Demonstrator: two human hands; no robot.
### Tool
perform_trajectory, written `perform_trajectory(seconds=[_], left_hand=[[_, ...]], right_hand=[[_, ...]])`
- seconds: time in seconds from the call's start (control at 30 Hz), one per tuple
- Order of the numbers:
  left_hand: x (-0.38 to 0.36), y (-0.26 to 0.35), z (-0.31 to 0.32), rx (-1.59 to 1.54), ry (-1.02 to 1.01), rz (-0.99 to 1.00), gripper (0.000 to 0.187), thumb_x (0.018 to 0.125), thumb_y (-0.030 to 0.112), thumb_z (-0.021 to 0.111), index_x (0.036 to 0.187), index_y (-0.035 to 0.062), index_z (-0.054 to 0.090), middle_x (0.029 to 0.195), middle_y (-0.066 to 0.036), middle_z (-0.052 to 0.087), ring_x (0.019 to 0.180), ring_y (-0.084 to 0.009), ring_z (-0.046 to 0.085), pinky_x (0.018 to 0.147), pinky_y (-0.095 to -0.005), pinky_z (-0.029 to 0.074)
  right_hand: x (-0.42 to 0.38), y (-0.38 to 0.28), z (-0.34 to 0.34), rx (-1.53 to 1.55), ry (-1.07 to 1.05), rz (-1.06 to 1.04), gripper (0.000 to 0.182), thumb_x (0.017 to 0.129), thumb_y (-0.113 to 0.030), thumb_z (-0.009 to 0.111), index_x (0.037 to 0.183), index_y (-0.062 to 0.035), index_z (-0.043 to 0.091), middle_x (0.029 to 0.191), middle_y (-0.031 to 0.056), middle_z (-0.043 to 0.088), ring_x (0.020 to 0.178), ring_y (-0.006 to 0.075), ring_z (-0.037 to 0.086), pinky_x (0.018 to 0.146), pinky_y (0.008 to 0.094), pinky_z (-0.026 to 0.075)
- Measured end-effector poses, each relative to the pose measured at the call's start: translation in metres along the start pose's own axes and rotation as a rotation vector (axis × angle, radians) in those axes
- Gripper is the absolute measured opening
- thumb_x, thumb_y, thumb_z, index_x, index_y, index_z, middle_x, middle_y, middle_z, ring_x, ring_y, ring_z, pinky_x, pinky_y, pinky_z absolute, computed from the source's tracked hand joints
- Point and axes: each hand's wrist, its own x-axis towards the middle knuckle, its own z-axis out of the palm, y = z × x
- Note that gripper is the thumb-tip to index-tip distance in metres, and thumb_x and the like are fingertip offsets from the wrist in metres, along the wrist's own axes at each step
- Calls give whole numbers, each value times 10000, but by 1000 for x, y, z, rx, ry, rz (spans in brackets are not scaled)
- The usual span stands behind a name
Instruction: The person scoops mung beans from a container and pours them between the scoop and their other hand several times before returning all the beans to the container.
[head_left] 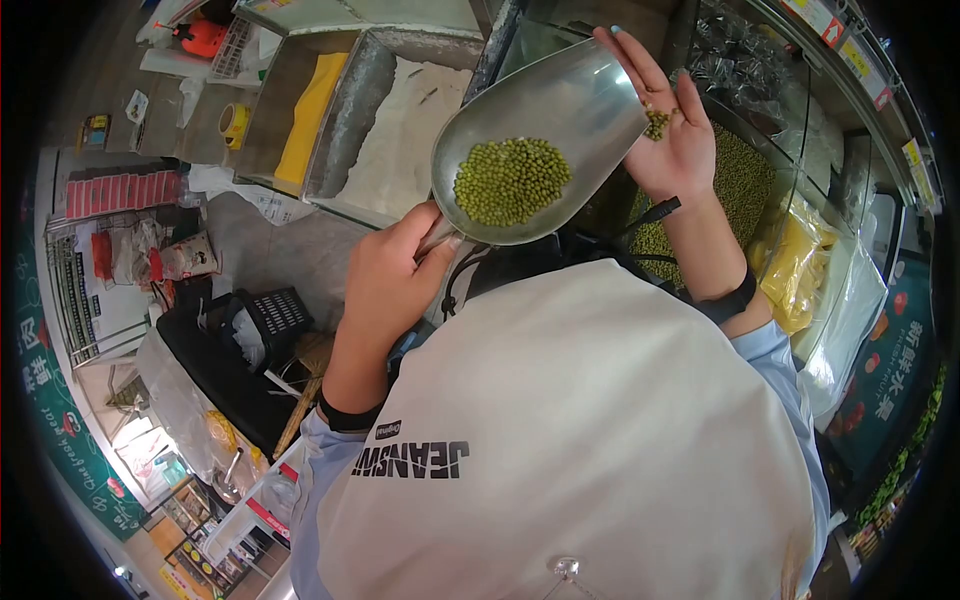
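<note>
Grip: we find the left hand [385, 270] wrapped firmly round the handle of the metal scoop [590, 100], our landmark. The bean pile [512, 180] lies inside the scoop, toward its handle end. We record the right hand [685, 150] spread palm-up, holding no tool, just beside the scoop's mouth, with a few loose beans [657, 124] on it; contact with the rim we cannot tell. Right of the scoop we note bulk green beans [745, 185]; to its left, white powder [405, 140] in a grey bin [343, 130].
</note>
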Motion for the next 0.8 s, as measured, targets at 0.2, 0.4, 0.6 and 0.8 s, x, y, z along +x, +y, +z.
perform_trajectory(seconds=[0.2, 0.4, 0.6, 0.8], left_hand=[[0, 1, -1, -13, -23, 9, 260, 739, 141, 628, 983, 64, 580, 713, -151, 610, 643, -325, 606, 560, -352, 461], [1, 1, -1, -17, -22, 5, 260, 737, 138, 627, 982, 63, 579, 721, -152, 610, 648, -329, 604, 561, -355, 460], [0, 1, -2, 14, -30, 12, 261, 732, 139, 623, 979, 66, 578, 727, -155, 610, 653, -334, 601, 560, -364, 458], [0, 4, -2, 39, -45, 5, 250, 732, 142, 621, 967, 67, 576, 726, -152, 610, 656, -336, 597, 561, -366, 455]], right_hand=[[0, 1, 2, -56, -6, 19, 597, 942, -368, 144, 1386, 31, 159, 1475, 136, 115, 1347, 291, 173, 1098, 408, 156], [1, 4, 17, -279, 171, -27, 627, 936, -401, 145, 1392, 28, 121, 1474, 144, 112, 1339, 298, 194, 1093, 410, 164], [0, 3, 15, -278, 172, -11, 634, 936, -410, 131, 1392, 29, 117, 1473, 152, 106, 1341, 300, 190, 1094, 413, 159], [-1, 4, 10, -250, 192, -16, 631, 936, -402, 142, 1388, 37, 121, 1470, 159, 112, 1347, 300, 169, 1098, 417, 150]])
